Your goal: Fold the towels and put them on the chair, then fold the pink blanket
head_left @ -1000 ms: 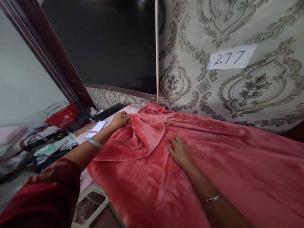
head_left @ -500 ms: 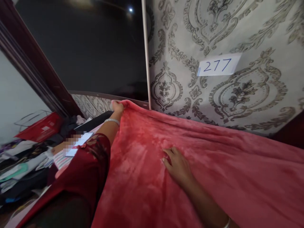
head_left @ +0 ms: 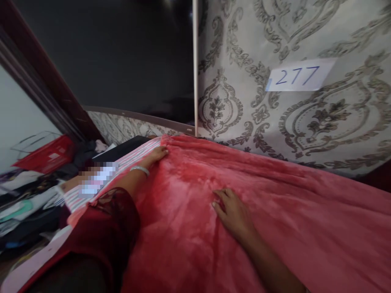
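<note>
Red-pink plush blanket (head_left: 183,228): pile soft, slightly glossy, mottled with deep red and paler pink patches. Lies spread across the centre and right, far edge along the foot of the patterned wall (head_left: 220,108), left far corner just beside a striped cloth (head_left: 139,151). Long shallow creases run toward the right; the near middle is smoother, with small puckers. Left hand (head_left: 159,154) rests at the far left corner, fingers together; grip on the fabric cannot be told. Right hand (head_left: 233,211) lies mid-blanket, fingers bent, thumb apart from forefinger, grasping nothing visible.
</note>
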Demonstrator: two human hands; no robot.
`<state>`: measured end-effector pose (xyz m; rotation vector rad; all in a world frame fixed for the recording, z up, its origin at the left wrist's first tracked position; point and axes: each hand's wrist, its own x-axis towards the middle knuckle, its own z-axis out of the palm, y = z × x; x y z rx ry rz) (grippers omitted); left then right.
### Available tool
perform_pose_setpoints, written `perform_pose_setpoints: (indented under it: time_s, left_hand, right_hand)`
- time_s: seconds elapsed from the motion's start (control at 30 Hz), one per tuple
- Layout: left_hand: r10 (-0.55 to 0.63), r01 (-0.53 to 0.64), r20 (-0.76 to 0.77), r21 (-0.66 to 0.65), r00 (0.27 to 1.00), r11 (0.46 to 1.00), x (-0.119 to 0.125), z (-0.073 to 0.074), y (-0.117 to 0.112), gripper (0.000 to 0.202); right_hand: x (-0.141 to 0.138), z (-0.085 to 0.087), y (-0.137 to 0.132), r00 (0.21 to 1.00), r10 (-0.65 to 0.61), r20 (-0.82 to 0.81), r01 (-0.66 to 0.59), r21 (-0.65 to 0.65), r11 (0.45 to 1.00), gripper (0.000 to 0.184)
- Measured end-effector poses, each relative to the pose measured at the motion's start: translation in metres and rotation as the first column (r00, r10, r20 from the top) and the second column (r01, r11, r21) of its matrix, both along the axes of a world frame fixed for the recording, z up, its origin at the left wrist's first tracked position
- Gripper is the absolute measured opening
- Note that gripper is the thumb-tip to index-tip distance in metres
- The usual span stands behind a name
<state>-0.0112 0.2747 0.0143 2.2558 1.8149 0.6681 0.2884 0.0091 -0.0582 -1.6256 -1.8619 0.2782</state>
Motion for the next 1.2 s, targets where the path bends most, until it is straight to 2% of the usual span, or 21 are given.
perform_pose_setpoints:
  time_s: [0.07,0.13,0.23,0.33,0.43,0.53,0.6,0.67,0.77,0.87,0.97,1.07,1.2]
  left_hand:
    - [-0.032,0.031,-0.015,-0.064,0.999,0.997,-0.017,-0.003,-0.033,0.042]
    - [-0.076,0.072,-0.036,-0.089,0.996,0.993,-0.04,-0.009,-0.078,0.044]
    - [-0.128,0.126,-0.101,-0.028,0.987,0.992,-0.082,-0.023,-0.152,0.045]
    - [-0.023,0.032,-0.134,0.067,0.991,0.997,-0.129,-0.033,-0.214,0.043]
    - [0.146,-0.136,-0.081,0.122,0.986,0.983,-0.167,-0.033,-0.249,0.046]
    - [0.258,-0.257,0.005,0.09,0.966,0.962,-0.19,-0.029,-0.261,0.05]
    - [0.298,-0.3,0.04,0.055,0.954,0.953,-0.197,-0.027,-0.26,0.049]
    - [0.325,-0.327,0.051,0.028,0.944,0.945,-0.2,-0.027,-0.256,0.048]
    - [0.373,-0.373,0.049,-0.017,0.926,0.928,-0.201,-0.028,-0.252,0.039]
    - [0.437,-0.435,0.03,-0.046,0.899,0.899,-0.199,-0.026,-0.254,0.03]
    - [0.478,-0.476,0.03,-0.063,0.878,0.877,-0.197,-0.02,-0.261,0.026]
    - [0.495,-0.493,0.077,-0.048,0.865,0.869,-0.201,-0.007,-0.268,0.029]
    - [0.502,-0.505,0.166,-0.027,0.849,0.863,-0.216,0.017,-0.276,0.03]
  right_hand:
    - [0.002,-0.006,0.001,1.0,0.007,0.003,-0.007,0.032,0.999,0.033]
    - [0.004,-0.013,0.002,1.0,0.019,0.015,-0.02,0.06,0.998,0.033]
    - [0.006,-0.018,0.005,0.998,0.032,0.051,-0.036,0.09,0.995,0.034]
    - [0.007,-0.016,0.007,0.994,0.023,0.104,-0.033,0.102,0.994,0.036]
    - [0.005,-0.01,0.001,0.983,-0.002,0.183,-0.016,0.1,0.995,0.037]
    - [-0.004,-0.006,-0.029,0.96,0.014,0.279,-0.055,0.137,0.989,0.038]
    - [-0.015,-0.004,-0.07,0.951,0.074,0.3,-0.134,0.186,0.973,0.037]
    - [-0.03,-0.001,-0.121,0.947,0.162,0.276,-0.224,0.213,0.951,0.037]
    - [-0.053,0.004,-0.198,0.932,0.279,0.231,-0.313,0.122,0.942,0.032]
    - [-0.07,0.006,-0.246,0.915,0.323,0.241,-0.346,0.059,0.936,0.038]
    - [-0.076,-0.003,-0.259,0.92,0.259,0.295,-0.309,0.138,0.941,0.046]
    - [-0.077,-0.016,-0.254,0.924,0.18,0.337,-0.259,0.205,0.944,0.037]
    - [-0.076,-0.021,-0.25,0.931,0.205,0.302,-0.277,0.218,0.936,0.028]
